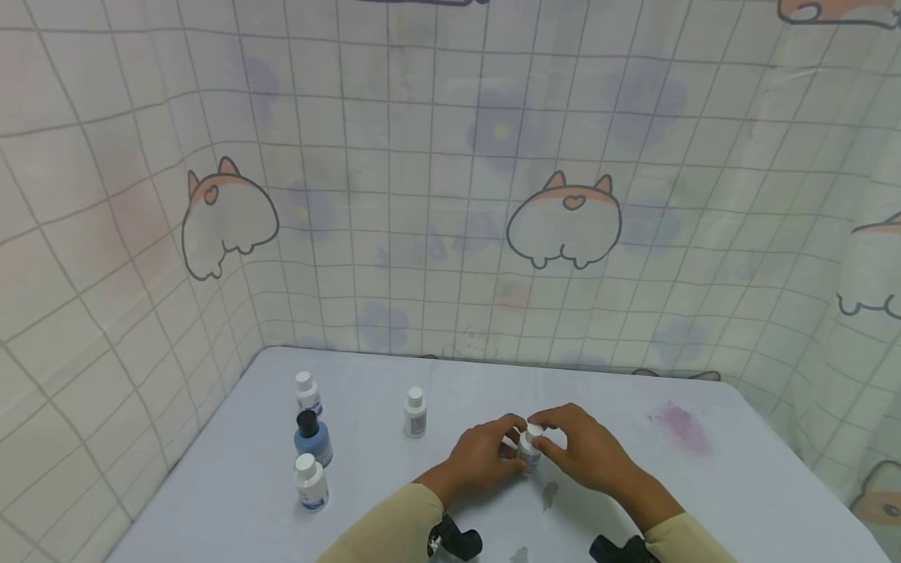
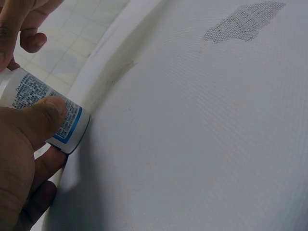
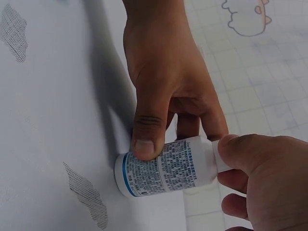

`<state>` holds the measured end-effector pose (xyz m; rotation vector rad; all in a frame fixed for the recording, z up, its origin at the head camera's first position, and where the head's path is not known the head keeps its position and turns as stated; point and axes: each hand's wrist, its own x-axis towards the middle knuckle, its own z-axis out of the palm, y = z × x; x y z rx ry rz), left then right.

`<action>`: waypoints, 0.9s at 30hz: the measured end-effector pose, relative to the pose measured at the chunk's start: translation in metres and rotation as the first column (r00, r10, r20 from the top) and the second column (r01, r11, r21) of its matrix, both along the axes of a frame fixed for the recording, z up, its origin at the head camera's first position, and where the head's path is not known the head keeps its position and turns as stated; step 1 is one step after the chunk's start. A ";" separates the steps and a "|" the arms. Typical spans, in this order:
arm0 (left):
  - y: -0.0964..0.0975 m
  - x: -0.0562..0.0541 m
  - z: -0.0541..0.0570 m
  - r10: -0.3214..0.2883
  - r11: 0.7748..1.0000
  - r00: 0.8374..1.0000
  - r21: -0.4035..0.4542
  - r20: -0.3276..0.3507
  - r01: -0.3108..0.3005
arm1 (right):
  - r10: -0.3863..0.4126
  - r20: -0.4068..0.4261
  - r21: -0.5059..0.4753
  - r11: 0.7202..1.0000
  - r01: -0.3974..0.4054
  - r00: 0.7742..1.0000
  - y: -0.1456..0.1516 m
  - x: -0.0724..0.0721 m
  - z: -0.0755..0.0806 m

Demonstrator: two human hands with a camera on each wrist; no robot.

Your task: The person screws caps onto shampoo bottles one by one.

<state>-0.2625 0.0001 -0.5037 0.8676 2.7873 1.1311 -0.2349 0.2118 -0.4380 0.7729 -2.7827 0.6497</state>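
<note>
A small white bottle [image 3: 168,168] with a blue-edged printed label stands on the table between both hands. My left hand [image 1: 486,457] grips its body, the thumb pressed over the label in the left wrist view. My right hand [image 1: 591,453] pinches the white cap [image 1: 534,430] at the top between thumb and fingers. In the right wrist view the cap sits on the bottle's neck, mostly covered by the right thumb. The bottle's base is right at the white tabletop.
Another white bottle [image 1: 415,412] stands left of the hands. Farther left, a blue bottle with a black cap [image 1: 314,439] stands between two white bottles, one behind [image 1: 308,392] and one in front [image 1: 310,483]. A pink stain [image 1: 683,428] marks the table [image 1: 760,493] at right.
</note>
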 end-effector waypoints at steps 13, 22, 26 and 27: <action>0.002 0.000 0.002 0.007 1.000 1.000 -0.013 0.004 -0.007 | -0.046 0.005 0.007 0.999 0.046 0.999 -0.001 -0.002 -0.002; 0.002 0.000 0.001 0.011 1.000 0.999 0.027 0.051 -0.013 | -0.076 0.045 -0.024 0.997 0.077 0.996 0.000 0.002 -0.005; 0.001 -0.001 0.002 0.001 0.997 0.997 0.079 0.076 -0.007 | -0.086 0.029 -0.021 0.996 0.087 0.996 0.000 0.004 -0.005; 0.000 -0.002 0.002 -0.001 0.996 0.997 0.093 0.081 -0.007 | -0.089 0.024 -0.020 0.996 0.090 0.996 0.000 0.005 -0.005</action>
